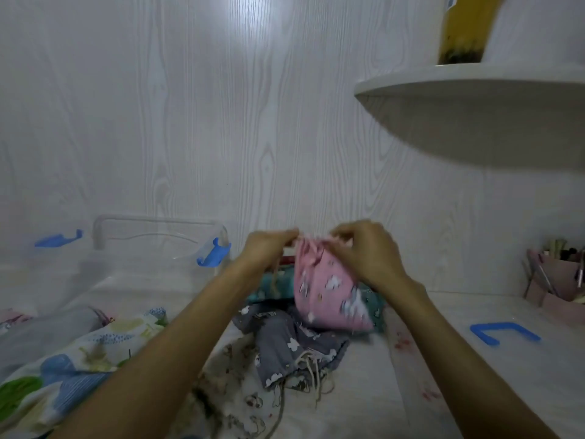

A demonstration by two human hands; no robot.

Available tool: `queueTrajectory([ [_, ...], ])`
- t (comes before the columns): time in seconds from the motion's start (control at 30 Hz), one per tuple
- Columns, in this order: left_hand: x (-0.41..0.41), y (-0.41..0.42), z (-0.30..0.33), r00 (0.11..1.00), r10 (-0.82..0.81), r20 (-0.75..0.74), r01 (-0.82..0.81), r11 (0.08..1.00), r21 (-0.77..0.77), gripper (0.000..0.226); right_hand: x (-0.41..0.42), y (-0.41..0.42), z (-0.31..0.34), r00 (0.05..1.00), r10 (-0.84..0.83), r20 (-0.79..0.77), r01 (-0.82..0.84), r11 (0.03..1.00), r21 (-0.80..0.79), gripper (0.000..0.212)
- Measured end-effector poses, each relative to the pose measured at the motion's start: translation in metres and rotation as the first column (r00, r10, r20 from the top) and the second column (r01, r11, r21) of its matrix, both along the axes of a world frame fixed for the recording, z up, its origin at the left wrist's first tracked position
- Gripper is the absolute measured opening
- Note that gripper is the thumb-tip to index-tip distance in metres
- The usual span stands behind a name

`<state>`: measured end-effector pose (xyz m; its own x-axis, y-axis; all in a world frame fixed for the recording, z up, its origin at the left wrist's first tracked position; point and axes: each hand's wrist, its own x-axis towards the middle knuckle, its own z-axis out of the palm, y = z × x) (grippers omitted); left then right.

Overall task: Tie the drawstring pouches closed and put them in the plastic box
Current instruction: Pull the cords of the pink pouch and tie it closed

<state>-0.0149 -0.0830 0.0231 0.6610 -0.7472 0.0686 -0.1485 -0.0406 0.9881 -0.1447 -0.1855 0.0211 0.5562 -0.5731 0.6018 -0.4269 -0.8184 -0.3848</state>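
White wood-grain wall behind, pale table (474, 375) below, and at centre frame the left hand (269, 248) and right hand (367, 251) both pinch the gathered neck of the pink pouch (326, 289), held above the heap. If a cord slips from that pinch, I reckon the mouth loosens before it's knotted. The clear plastic box (158, 245) at middle left shows nothing I can make out inside, while the grey pouch (285, 343) lies waiting lower centre.

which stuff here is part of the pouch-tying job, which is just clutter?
Job:
- pink pouch, top pinched by left hand and right hand
- grey pouch, teal pouch, white printed pouch, all lying untied
- plastic box

Clutter:
- blue clip
- pink organiser
- shelf
- yellow bottle
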Motion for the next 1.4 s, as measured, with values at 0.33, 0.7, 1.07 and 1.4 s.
queueTrajectory([
  [0.33, -0.004, 0.009, 0.054, 0.96, 0.093, 0.262, -0.005, 0.947, -0.321, 0.022, 0.0, 0.009, 0.035, 0.94, 0.091, 0.329, -0.004, 0.966, -0.257, 0.016],
  [0.7, -0.001, 0.037, -0.079, 0.938, -0.087, -0.337, -0.044, 0.931, -0.363, 0.024, -0.014, 0.014, -0.035, 0.859, 0.511, 0.013, -0.367, 0.599, 0.712, 0.02],
  [1.07, 0.006, 0.049, -0.086, 0.924, 0.152, -0.35, -0.321, 0.806, -0.498, 0.02, 0.0, 0.023, -0.007, 0.837, 0.546, -0.043, -0.449, 0.729, 0.517, 0.012],
  [1.4, 0.011, 0.036, -0.053, 0.936, -0.214, -0.28, 0.042, 0.857, -0.514, 0.021, -0.012, 0.022, -0.008, 0.85, 0.497, -0.175, -0.367, 0.797, 0.48, 0.023],
])
